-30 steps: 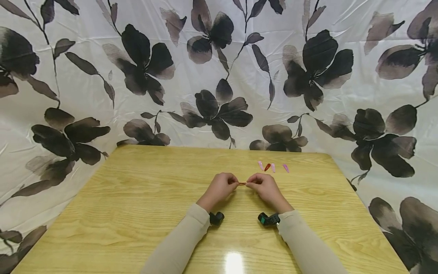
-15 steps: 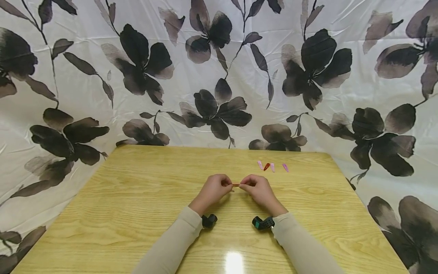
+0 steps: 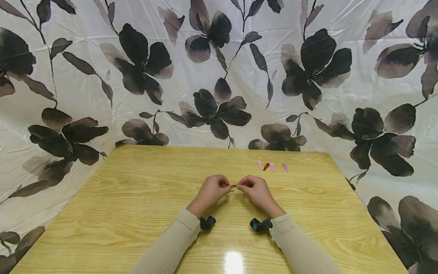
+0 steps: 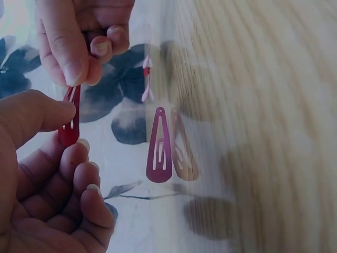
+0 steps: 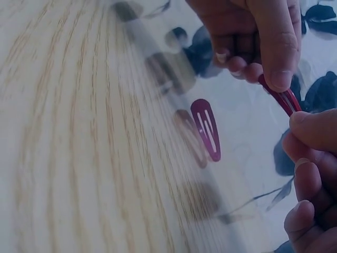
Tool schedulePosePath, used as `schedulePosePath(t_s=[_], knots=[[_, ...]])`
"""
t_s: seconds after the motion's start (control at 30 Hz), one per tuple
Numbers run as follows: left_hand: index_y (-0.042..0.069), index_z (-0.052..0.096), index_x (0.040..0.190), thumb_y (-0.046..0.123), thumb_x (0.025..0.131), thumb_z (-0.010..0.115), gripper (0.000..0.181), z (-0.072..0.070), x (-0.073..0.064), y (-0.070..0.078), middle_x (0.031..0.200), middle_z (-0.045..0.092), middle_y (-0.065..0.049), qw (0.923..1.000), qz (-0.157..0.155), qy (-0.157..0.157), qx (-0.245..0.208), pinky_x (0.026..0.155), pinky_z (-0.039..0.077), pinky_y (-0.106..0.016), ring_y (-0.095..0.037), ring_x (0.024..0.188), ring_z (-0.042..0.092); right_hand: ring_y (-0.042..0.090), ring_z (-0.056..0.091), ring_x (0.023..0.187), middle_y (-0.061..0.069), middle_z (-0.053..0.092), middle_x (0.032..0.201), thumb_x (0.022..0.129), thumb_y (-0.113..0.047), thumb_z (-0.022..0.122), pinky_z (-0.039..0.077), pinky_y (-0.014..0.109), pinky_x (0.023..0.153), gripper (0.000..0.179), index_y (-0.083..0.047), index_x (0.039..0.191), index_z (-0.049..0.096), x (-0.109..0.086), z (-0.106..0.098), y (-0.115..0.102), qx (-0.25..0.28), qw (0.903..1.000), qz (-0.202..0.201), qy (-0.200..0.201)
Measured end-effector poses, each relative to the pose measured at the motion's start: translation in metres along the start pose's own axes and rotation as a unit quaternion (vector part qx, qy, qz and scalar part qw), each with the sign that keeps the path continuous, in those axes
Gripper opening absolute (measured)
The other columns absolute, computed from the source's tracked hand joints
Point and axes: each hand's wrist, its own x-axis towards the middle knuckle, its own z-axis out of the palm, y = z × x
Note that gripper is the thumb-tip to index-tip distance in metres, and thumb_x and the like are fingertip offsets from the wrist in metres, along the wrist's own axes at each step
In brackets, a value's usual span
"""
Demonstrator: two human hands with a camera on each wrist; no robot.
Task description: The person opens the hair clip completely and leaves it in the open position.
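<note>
Both hands hold one red snap hair clip [image 4: 75, 117] stretched between them just above the table. My left hand [image 3: 212, 192] pinches its broad end between thumb and forefinger. The narrow end is in the fingertips of my right hand [image 3: 256, 192]. In the right wrist view the same red hair clip [image 5: 287, 100] slants between both thumbs; whether it is snapped flat I cannot tell. Another snap hair clip [image 4: 159, 150], dark pink to purple in the wrist views, lies on the table just below the hands; from the head it is a tiny sliver beside the left fingertips.
Farther back and right on the wooden table [image 3: 137, 198] lie a pink clip [image 3: 259, 164], a red clip [image 3: 266, 166], a second pink clip [image 3: 272, 167] and a purple clip [image 3: 284, 167]. A flower-printed cloth [image 3: 219, 49] hangs behind the table.
Both hands have shifted left and slightly toward me with the red hair clip between them. The clip lying on the table has come into sight by the left fingertips. The farther clips stayed put.
</note>
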Motion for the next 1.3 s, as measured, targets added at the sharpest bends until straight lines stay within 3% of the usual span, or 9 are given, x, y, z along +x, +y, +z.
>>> schedulePosePath(t_s=[0.53, 1.3], knots=[[0.013, 0.067, 0.084, 0.025, 0.089, 0.071, 0.014, 0.0011, -0.0035, 0.0020, 0.078, 0.065, 0.003, 0.9991, 0.017, 0.030, 0.024, 0.058, 0.048, -0.022, -0.007, 0.065, 0.057, 0.014, 0.059, 0.071, -0.003, 0.069, 0.080, 0.087, -0.024, 0.073, 0.047, 0.026, 0.063, 0.008, -0.016, 0.086, 0.071, -0.0036, 0.0003, -0.0034, -0.006, 0.9999, -0.015, 0.005], [0.012, 0.066, 0.081, 0.025, 0.089, 0.071, 0.016, 0.0046, -0.0040, 0.0020, 0.075, 0.063, 0.003, 0.9961, 0.050, 0.044, 0.058, 0.058, 0.046, -0.020, -0.006, 0.064, 0.053, 0.011, 0.059, 0.069, -0.005, 0.068, 0.076, 0.088, -0.019, 0.073, 0.048, 0.025, 0.065, 0.004, -0.018, 0.084, 0.070, -0.0071, 0.0024, 0.0006, -0.027, 0.9988, -0.039, 0.009]])
